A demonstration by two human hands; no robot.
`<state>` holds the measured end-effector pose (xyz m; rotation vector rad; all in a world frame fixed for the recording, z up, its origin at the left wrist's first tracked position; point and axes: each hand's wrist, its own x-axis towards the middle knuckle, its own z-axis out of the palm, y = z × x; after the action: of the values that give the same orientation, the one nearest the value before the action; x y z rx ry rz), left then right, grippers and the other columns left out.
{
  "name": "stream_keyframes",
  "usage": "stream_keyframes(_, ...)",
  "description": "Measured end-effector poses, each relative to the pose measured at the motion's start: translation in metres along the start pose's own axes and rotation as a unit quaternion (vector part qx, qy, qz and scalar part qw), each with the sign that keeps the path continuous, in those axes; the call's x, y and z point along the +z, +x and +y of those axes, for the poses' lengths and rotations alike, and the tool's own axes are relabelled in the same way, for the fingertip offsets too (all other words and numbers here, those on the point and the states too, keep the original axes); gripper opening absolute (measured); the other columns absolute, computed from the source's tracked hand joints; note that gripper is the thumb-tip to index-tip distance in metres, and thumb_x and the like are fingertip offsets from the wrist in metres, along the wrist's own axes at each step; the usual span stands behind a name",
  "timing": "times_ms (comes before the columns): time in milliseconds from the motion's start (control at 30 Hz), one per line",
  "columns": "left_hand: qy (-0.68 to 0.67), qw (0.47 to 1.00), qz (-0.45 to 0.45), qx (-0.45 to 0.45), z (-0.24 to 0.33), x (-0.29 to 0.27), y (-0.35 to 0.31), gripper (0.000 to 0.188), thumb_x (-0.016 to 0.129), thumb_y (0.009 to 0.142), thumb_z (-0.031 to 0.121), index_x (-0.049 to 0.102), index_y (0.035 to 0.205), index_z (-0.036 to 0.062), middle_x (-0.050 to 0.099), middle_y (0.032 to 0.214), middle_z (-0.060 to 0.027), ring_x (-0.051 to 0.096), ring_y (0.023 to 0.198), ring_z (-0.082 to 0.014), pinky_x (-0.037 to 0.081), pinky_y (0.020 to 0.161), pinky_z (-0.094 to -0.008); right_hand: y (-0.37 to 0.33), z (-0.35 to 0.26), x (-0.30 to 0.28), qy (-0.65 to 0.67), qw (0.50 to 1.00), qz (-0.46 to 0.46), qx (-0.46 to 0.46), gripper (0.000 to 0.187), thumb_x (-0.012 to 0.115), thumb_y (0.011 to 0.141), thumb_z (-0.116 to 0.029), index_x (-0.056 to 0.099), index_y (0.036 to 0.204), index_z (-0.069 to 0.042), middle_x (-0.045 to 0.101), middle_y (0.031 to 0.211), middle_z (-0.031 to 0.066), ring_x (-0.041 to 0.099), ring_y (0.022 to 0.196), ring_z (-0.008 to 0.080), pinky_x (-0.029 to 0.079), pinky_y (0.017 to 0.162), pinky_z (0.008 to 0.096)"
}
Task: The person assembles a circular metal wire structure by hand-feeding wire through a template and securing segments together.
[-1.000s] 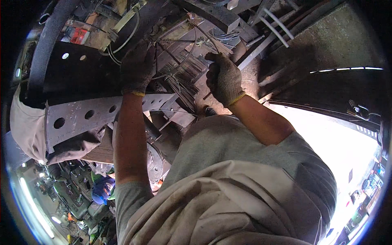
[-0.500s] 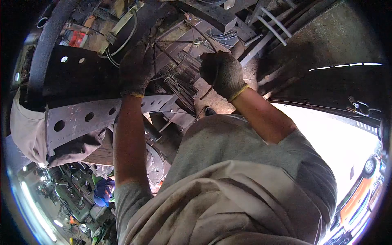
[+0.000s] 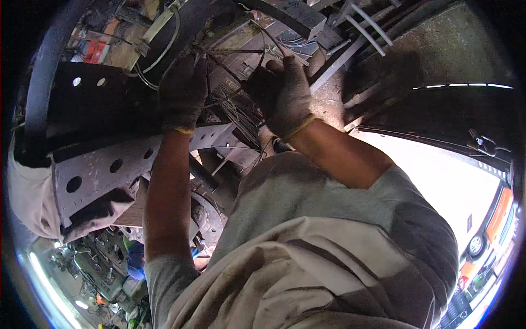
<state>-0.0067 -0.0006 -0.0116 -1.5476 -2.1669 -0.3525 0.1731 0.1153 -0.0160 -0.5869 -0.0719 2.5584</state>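
A frame of thin dark metal rods (image 3: 223,67), with straight spokes and a curved hoop, is between my hands. My left hand (image 3: 183,93), in a dirty knitted work glove with a yellow cuff edge, is closed at the frame's left side, where several rods meet. Deep shadow covers those fingers. My right hand (image 3: 282,96), gloved the same way, is closed on the hoop at the frame's right side. Its thumb side points up, and its palm is dark and partly hidden. Below the frame lies a bundle of thin rods (image 3: 238,112).
A steel plate with round holes (image 3: 104,164) runs beside my left forearm, with cloth (image 3: 35,197) hanging at its end. A looped cable (image 3: 176,41) and a thick steel bar (image 3: 298,19) are beyond my hands. Another person in a blue cap (image 3: 136,260) is at lower left.
My right hand has moved left, closer to my left hand and over the hoop. The curved rod that hung below it no longer shows. My left hand has stayed nearly in place.
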Motion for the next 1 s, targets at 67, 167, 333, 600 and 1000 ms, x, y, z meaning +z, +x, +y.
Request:
stream_keyframes(67, 0.025, 1.000, -0.008, 0.008, -0.001, 0.000, -0.004, 0.028, 0.055, 0.097, 0.027, 0.067, 0.111, 0.0057, 0.069, 0.107, -0.0185, 0.065, 0.100, -0.0378, 0.052, 0.087, -0.0467, 0.015, 0.035, 0.005, 0.013, 0.999, 0.039, 0.005, 0.055, 0.043, 0.099, -0.055, 0.056, 0.115, -0.004, 0.060, 0.111, 0.0180, 0.059, 0.102, 0.0340, 0.050, 0.093, 0.0485)
stream_keyframes(167, 0.035, 0.998, 0.030, 0.047, -0.004, 0.003, -0.008, 0.029, 0.055, 0.097, 0.029, 0.067, 0.111, 0.0057, 0.069, 0.106, -0.0185, 0.065, 0.101, -0.0373, 0.053, 0.087, -0.0458, 0.024, 0.058, 0.010, 0.026, 0.996, 0.088, 0.009, 0.051, 0.042, 0.100, -0.052, 0.059, 0.114, -0.006, 0.063, 0.104, 0.0132, 0.061, 0.095, 0.0308, 0.051, 0.087, 0.0454)
stream_keyframes(333, 0.056, 0.996, 0.001, 0.076, -0.013, 0.002, -0.011, 0.034, 0.053, 0.098, 0.034, 0.066, 0.111, 0.0057, 0.068, 0.109, -0.0195, 0.065, 0.102, -0.0387, 0.052, 0.087, -0.0451, 0.018, 0.039, -0.018, -0.328, 0.933, 0.128, -0.074, 0.043, 0.040, 0.102, -0.042, 0.062, 0.115, -0.007, 0.064, 0.110, 0.0172, 0.061, 0.103, 0.0328, 0.048, 0.089, 0.0436)
stream_keyframes(600, 0.003, 1.000, 0.008, 0.020, -0.003, -0.001, -0.003, 0.031, 0.053, 0.099, 0.032, 0.065, 0.111, 0.0062, 0.067, 0.108, -0.0204, 0.065, 0.099, -0.0370, 0.053, 0.082, -0.0448, 0.049, 0.000, -0.039, -0.706, 0.680, 0.038, -0.193, 0.037, 0.036, 0.102, -0.025, 0.063, 0.118, -0.006, 0.065, 0.109, 0.0214, 0.062, 0.100, 0.0405, 0.048, 0.087, 0.0470)
stream_keyframes(1000, 0.108, 0.991, -0.015, 0.079, -0.006, 0.000, -0.007, 0.028, 0.056, 0.097, 0.029, 0.067, 0.110, 0.0065, 0.068, 0.104, -0.0185, 0.066, 0.097, -0.0356, 0.053, 0.083, -0.0454, 0.063, 0.042, -0.020, -0.180, 0.970, 0.124, -0.110, 0.042, 0.055, 0.095, -0.051, 0.064, 0.114, -0.014, 0.060, 0.092, 0.0050, 0.054, 0.074, 0.0188, 0.047, 0.067, 0.0369)
